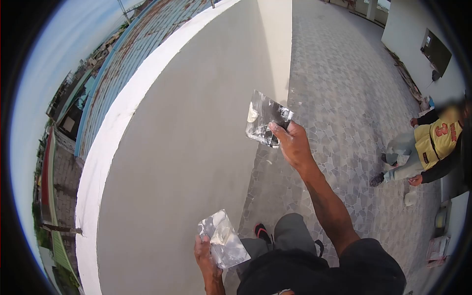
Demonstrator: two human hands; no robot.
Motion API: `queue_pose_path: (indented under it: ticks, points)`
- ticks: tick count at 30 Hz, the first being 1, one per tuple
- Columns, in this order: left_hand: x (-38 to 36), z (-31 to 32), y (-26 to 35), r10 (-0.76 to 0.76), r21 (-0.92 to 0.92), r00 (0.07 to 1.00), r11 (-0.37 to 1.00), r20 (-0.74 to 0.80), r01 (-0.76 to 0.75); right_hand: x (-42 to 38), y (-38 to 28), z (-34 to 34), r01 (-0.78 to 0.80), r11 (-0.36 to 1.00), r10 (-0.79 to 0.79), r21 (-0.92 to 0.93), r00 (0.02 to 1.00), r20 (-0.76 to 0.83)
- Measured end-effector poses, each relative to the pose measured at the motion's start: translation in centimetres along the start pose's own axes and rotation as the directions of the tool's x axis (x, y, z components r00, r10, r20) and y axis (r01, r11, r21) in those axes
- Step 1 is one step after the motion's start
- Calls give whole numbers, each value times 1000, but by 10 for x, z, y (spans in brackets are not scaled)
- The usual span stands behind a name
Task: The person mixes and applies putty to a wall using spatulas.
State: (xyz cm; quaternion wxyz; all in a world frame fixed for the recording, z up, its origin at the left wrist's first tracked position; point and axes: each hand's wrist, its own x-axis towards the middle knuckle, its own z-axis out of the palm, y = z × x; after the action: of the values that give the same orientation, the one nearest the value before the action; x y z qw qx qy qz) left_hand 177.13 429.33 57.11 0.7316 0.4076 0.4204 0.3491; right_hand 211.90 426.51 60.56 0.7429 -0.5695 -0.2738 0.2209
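Note:
My right hand (291, 140) grips a flat square plate (265, 115), dark and shiny with white paste smeared on its face and edges. The plate is held up beside the grey wall (187, 123); whether it touches the wall I cannot tell. Lower down, my left hand (206, 253) is closed on the edge of a second flat plate (223, 236), which is coated with white paste and tilted. The two plates are well apart.
A white ledge (118, 118) tops the curved-looking wall at the left, with a rusty corrugated roof (132, 54) beyond. Stone-patterned floor (339, 98) lies right of the wall. A person in a yellow vest (437, 140) is at the far right, near a white container (410, 198).

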Motion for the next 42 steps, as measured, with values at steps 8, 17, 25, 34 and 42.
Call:
queue_pose_path:
  ticks: [8,17,25,34,42]
  points:
    - [-18,38,-8,128,-58,945,987,-302,-152,149,-30,44,349,875,-343,-336,936,82]
    - [-32,64,-41,97,-160,844,964,-527,-211,223,-40,82,716,566,-687,-407,683,246]
    - [-32,67,-38,108,-145,825,964,-554,-224,234,-24,104,791,492,-763,-363,593,258]
    - [-25,68,-30,130,-91,817,972,-561,-217,223,29,114,755,433,-781,-493,587,213]
    - [-31,48,-39,147,-163,868,954,-473,-250,130,65,111,812,405,-745,-420,559,363]
